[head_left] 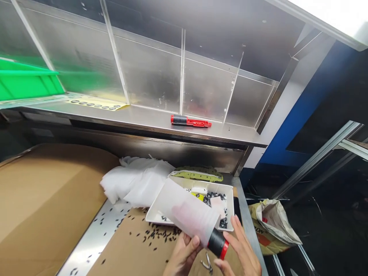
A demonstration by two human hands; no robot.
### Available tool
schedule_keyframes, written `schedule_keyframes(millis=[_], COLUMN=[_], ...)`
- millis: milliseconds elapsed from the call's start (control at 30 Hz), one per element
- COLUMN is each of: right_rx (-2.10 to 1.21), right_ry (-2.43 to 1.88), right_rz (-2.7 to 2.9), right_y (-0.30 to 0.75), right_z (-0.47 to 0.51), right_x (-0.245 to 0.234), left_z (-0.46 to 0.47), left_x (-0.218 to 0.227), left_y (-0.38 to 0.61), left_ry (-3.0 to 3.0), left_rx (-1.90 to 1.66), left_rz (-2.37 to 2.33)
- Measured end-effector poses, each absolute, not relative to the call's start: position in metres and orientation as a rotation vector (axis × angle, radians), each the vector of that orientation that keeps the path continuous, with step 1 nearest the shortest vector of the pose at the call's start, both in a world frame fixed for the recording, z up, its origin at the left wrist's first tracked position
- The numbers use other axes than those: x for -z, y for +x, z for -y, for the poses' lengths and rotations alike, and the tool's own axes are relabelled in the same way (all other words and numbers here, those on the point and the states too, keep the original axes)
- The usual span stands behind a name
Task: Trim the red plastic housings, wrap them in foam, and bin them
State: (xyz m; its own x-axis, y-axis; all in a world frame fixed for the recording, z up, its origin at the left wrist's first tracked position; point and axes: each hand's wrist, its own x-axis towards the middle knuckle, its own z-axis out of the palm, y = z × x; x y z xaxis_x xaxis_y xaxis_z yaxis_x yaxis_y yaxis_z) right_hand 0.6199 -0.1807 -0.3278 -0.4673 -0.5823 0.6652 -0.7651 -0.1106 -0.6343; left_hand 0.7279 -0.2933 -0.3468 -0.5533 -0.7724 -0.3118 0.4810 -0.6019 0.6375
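My left hand (185, 253) grips a translucent white foam sleeve (192, 209), its thumb pressed on the near end. Inside the sleeve, a reddish shape shows faintly through the foam. From its lower right end sticks out a black cylindrical part with a red rim (217, 243). My right hand (241, 251) is at that red end, fingers spread, with the index fingertip at the rim and the thumb just below it. Under the hands lies a small pair of metal nippers (207, 264), partly hidden.
Behind the sleeve stands a white tray (155, 214) with small black pieces. White foam sleeves (135, 182) are heaped left of it, near a large cardboard box (48, 214). A similar red-and-black part (189, 121) lies on the metal shelf (149, 119). An open sack (276, 226) stands right.
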Motion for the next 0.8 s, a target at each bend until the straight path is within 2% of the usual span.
schedule_keyframes(millis=[300, 400, 567, 667, 800], right_rx=[-1.601, -1.502, -1.148, -1.174, -1.282], right_ry=[1.584, 1.700, 2.018, 2.045, 2.061], right_rz=[1.892, 1.935, 2.050, 2.153, 2.170], right_y=[0.622, 0.613, 0.601, 0.609, 0.624], right_z=[0.187, 0.188, 0.187, 0.188, 0.193], right_x=[0.327, 0.331, 0.331, 0.329, 0.326], left_z=[0.269, 0.266, 0.268, 0.267, 0.261], left_x=[0.349, 0.351, 0.357, 0.365, 0.376], left_y=[0.734, 0.739, 0.747, 0.750, 0.755], left_ry=[0.629, 0.575, 0.255, 0.150, 0.209], left_rx=[2.312, 2.384, 2.740, 2.815, 2.845], left_rz=[0.705, 0.666, 0.039, -0.179, -0.208])
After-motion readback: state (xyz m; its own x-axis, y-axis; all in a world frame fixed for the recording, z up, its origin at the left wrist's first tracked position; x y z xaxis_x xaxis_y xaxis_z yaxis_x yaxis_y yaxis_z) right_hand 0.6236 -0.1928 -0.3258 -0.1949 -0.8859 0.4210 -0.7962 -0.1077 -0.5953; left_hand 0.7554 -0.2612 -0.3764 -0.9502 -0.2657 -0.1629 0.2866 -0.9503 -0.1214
